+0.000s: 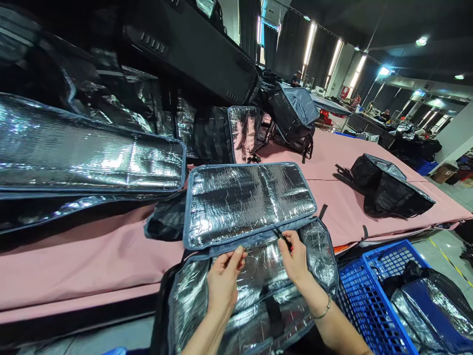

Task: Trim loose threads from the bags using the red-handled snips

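Note:
An insulated bag (pixel 192 296) with a silver foil lining lies open in front of me. Its foil-lined lid (pixel 251 202), bound in grey-blue trim, is folded back on the pink table. My left hand (pixel 223 281) is closed in a pinch just below the trim along the lid's near edge; what is between the fingertips is too small to make out. In my right hand (pixel 295 256) is a pair of small black thread snips (pixel 283 238), the tips pointing at the same trim, right of my left hand.
Large foil-lined bags (pixel 92 153) are piled on the left and behind. A black bag (pixel 391 187) lies on the pink table (pixel 332 153) at the right, and another open bag (pixel 293 111) stands farther back. A blue plastic crate (pixel 373 301) holding a bag stands at the lower right.

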The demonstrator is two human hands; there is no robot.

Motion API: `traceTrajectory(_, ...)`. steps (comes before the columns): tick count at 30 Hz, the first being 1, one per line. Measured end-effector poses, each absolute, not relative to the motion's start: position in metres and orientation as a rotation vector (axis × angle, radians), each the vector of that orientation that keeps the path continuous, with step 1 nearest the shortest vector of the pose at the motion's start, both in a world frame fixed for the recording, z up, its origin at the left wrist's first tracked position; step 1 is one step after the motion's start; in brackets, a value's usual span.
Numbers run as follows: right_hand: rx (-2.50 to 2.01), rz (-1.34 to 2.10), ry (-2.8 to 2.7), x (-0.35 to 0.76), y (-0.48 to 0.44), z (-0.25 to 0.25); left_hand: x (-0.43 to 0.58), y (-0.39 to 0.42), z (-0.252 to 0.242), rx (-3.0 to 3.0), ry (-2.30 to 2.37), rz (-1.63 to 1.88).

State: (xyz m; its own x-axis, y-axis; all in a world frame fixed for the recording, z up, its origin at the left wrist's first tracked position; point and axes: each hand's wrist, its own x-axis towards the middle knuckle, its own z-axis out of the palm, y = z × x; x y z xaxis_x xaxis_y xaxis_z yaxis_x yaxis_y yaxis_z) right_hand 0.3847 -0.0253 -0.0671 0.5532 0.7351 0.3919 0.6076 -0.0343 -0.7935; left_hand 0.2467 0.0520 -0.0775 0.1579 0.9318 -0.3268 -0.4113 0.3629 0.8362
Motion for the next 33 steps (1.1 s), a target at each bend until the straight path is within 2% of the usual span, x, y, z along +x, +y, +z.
traceTrajectory(8,-1.771,-0.02,-1.366,0.427,-0.013,-0.075,0.247,0.052,-0.081,0.652,0.978,1.071)
traceTrajectory(13,-1.784,-0.062,-1.367,0.428,-0.005,-0.078,0.236,0.053,-0.061,0.821,0.946,0.879)
traceTrajectory(16,-1.776,-0.079,-1.382,0.424,-0.006,-0.076,0.23,0.064,-0.046,1.226,0.97,0.956)
traceTrajectory(19,-1.76,-0.08,-1.418,0.42,-0.009,-0.074,0.231,0.088,-0.041,1.97,0.912,1.11)
traceTrajectory(23,-1.782,-0.068,-1.469,0.419,-0.013,-0.071,0.242,0.12,-0.051,2.772,0.679,0.921)
traceTrajectory(33,-1.975,-0.21,-1.625,0.447,0.003,-0.023,0.259,0.119,-0.031,2.989,0.508,1.032)
